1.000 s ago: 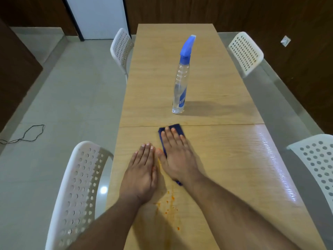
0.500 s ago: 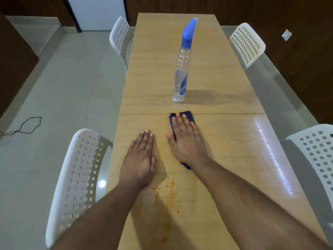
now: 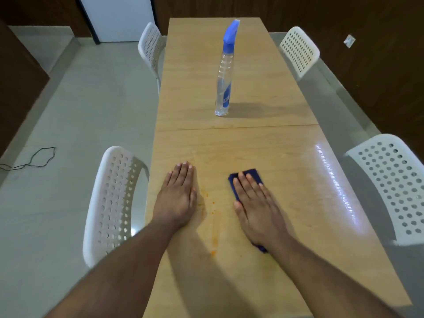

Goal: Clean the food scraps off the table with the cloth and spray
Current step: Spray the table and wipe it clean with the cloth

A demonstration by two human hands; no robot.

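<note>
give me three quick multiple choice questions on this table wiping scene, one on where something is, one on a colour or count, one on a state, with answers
1. Where do the orange food scraps lie?
A. between the two hands
B. beside the bottle's base
C. on a chair seat

2. How many white chairs are in view?
A. two
B. four
C. six

3. How is the right hand placed?
A. gripping the bottle
B. lifted off the table
C. pressed flat on the dark blue cloth

Answers:
1. A, the orange streak runs on the table between the left hand and the right hand.
2. B, two chairs show on each long side.
3. C, its straight fingers cover the cloth, while the spray bottle stands upright and untouched farther up the table.
</note>
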